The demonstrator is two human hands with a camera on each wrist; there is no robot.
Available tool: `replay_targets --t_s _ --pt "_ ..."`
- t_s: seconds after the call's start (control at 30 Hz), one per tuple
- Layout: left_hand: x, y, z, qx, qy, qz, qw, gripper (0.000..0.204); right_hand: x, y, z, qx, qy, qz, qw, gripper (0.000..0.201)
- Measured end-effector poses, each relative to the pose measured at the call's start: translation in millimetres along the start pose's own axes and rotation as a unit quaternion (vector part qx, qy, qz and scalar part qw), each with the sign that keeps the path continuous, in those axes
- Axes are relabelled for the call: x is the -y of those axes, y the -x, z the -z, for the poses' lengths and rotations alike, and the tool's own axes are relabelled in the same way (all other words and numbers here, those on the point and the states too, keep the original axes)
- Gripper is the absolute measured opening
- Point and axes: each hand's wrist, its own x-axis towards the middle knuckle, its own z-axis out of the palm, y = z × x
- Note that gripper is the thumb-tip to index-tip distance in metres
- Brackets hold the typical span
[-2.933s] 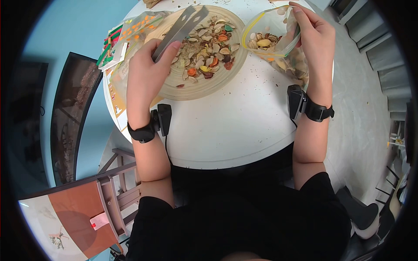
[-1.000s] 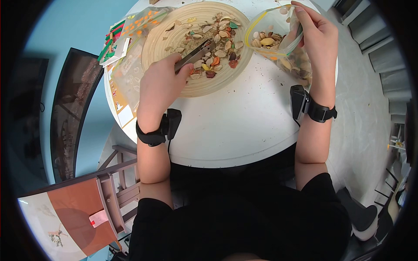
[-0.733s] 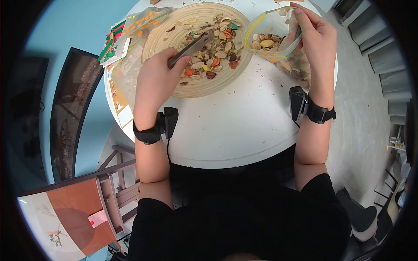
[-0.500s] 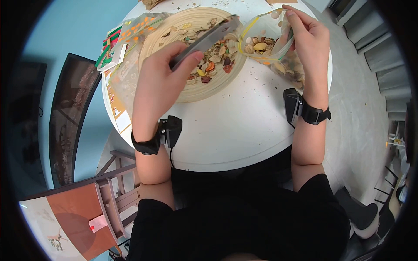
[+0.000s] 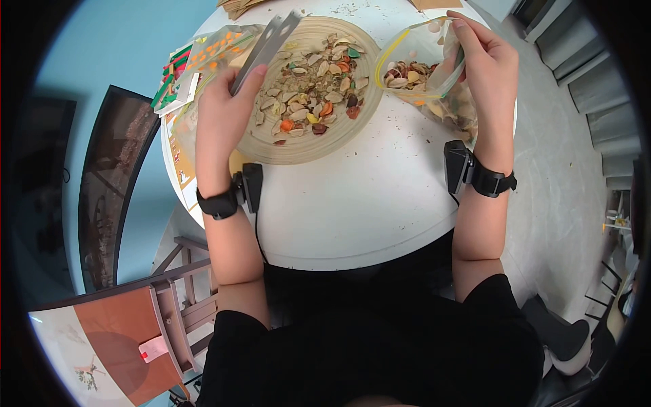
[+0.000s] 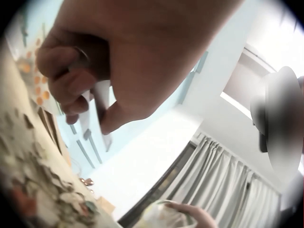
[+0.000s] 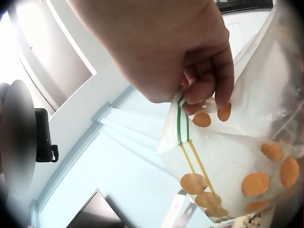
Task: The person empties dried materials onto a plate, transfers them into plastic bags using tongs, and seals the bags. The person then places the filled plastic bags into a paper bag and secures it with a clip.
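My left hand (image 5: 224, 125) grips flat metal tongs (image 5: 268, 53) with slotted tips, raised over the left side of a round wooden plate (image 5: 332, 150). In the left wrist view, the thumb and curled fingers hold the tongs (image 6: 98, 107), whose two arms stand apart with nothing between them. Dried petals and leaves, or potpourri (image 5: 312, 102), lie spread across the plate. At the plate's right, my right hand (image 5: 491, 74) pinches the edge of a clear zip bag (image 5: 434, 44), keeping its mouth wide. Potpourri pieces fill part of the bag; its side shows orange dots in the right wrist view.
Left of the plate lie another zip bag with orange dots (image 5: 227, 42) and a white box (image 5: 178, 100) with green and red sticks. Brown paper (image 5: 237, 7) sits at the far edge of the round white table (image 5: 352, 217). Crumbs are scattered near the bag.
The tongs dipped into the potpourri, swung right toward the bag's mouth, then came back left with their tips spread. Dark red and pale pieces now show on top inside the bag.
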Motion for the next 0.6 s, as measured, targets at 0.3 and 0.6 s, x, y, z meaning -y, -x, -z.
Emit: replay_targets --t_s 0.3,0.6 --pt "39 -18 -22 0.047 -0.082 0.039 0.995 0.058 0 -1 2 -0.003 0.0 -0.001 1.0 0.029" --pt "-18 -12 -14 0.086 -0.109 -0.048 0.989 0.055 2 -1 4 -0.004 -0.016 -0.002 1.0 0.029"
